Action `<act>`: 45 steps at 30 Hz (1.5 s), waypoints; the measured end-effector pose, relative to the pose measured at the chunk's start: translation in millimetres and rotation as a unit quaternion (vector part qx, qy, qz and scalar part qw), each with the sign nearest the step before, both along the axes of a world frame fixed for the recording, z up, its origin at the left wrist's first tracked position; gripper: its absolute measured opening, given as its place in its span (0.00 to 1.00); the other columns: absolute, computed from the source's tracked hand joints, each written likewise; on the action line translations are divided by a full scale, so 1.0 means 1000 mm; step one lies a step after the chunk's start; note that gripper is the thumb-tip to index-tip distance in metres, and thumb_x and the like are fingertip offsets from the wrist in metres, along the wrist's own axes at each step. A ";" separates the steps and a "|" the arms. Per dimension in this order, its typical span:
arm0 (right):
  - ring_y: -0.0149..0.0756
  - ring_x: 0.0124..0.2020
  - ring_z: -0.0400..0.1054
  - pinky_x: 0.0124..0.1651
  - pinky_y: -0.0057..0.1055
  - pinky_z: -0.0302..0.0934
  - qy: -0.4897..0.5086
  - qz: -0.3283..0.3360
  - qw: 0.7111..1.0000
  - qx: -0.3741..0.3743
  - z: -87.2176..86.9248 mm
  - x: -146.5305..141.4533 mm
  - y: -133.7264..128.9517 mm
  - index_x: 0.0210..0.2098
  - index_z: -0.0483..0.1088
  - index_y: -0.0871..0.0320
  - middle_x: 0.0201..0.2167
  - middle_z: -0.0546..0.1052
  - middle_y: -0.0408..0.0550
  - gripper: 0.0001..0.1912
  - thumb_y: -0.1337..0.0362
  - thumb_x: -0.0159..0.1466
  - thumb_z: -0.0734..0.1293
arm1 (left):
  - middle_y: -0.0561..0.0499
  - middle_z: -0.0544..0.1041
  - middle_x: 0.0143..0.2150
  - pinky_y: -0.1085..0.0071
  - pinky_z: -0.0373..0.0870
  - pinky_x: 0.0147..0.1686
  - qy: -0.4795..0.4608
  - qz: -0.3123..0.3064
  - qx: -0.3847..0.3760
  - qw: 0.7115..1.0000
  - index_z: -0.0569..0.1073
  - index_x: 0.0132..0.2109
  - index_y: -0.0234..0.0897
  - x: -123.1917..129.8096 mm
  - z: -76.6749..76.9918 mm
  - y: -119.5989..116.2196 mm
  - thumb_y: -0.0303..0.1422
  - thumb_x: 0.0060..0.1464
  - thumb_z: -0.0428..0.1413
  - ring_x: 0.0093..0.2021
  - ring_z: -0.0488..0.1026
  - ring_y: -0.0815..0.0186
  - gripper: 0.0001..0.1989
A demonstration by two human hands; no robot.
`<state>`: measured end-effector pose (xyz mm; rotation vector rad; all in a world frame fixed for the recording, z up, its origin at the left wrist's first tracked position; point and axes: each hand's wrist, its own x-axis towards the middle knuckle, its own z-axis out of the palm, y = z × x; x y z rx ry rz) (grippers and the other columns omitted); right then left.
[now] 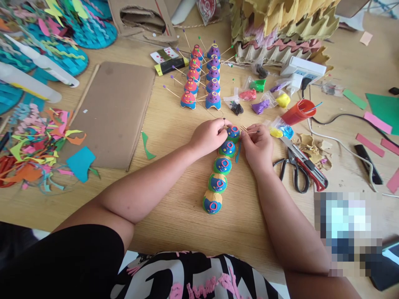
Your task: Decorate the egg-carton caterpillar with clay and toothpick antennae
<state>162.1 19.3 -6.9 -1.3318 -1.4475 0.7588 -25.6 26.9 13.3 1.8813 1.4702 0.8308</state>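
Note:
A row of painted egg-carton cups (222, 165), blue and green with pink clay rings, lies in front of me, joined end to end like a caterpillar. My left hand (208, 136) is closed at the left side of the farthest cup, pinching a toothpick (225, 123) with a small dark ball on its tip. On the other side of that cup, my right hand (259, 146) is closed around several thin toothpicks (245, 129), whose ends stick out between thumb and fingers. Beyond the hands stand a red cup row (190, 86) and a purple cup row (213, 86), with ball-tipped sticks.
Bags of coloured clay (261, 106) and an orange cup (298, 112) lie beyond my right hand. Scissors (301, 179) and a red utility knife (308, 166) rest to its right. A cardboard sheet (109, 112) and paper scraps (40, 145) are at left; egg trays (280, 25) stand behind.

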 end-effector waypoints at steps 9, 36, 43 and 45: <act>0.26 0.27 0.63 0.30 0.27 0.63 -0.010 -0.014 1.000 -0.005 0.004 -0.004 -0.005 0.31 0.66 0.54 0.35 0.71 0.42 0.10 0.60 0.63 0.71 | 0.47 0.87 0.46 0.69 0.74 0.44 -0.003 -0.003 -0.001 1.000 0.82 0.52 0.36 -0.001 -0.002 0.001 0.26 0.59 0.53 0.40 0.81 0.64 0.18; 0.26 0.26 0.64 0.30 0.29 0.62 -0.019 -0.023 1.000 -0.010 0.006 -0.003 -0.004 0.31 0.67 0.54 0.31 0.70 0.41 0.07 0.64 0.63 0.69 | 0.57 0.67 0.29 0.76 0.57 0.26 -0.320 0.120 -0.091 0.935 0.70 0.48 0.40 0.000 -0.001 0.013 0.25 0.68 0.46 0.24 0.60 0.73 0.10; 0.27 0.26 0.64 0.30 0.29 0.63 -0.021 -0.025 0.999 -0.013 0.007 -0.004 -0.004 0.31 0.67 0.54 0.31 0.71 0.41 0.07 0.64 0.63 0.70 | 0.58 0.60 0.26 0.75 0.55 0.27 -0.344 0.153 -0.073 0.923 0.69 0.47 0.40 0.000 0.000 0.016 0.28 0.71 0.45 0.24 0.56 0.72 0.08; 0.26 0.26 0.64 0.30 0.29 0.62 -0.024 -0.026 0.999 -0.011 0.007 -0.004 -0.004 0.31 0.67 0.54 0.30 0.71 0.41 0.07 0.64 0.63 0.70 | 0.58 0.60 0.27 0.74 0.58 0.30 -0.302 0.132 -0.033 0.944 0.70 0.47 0.40 -0.001 -0.002 0.014 0.28 0.70 0.46 0.26 0.58 0.71 0.08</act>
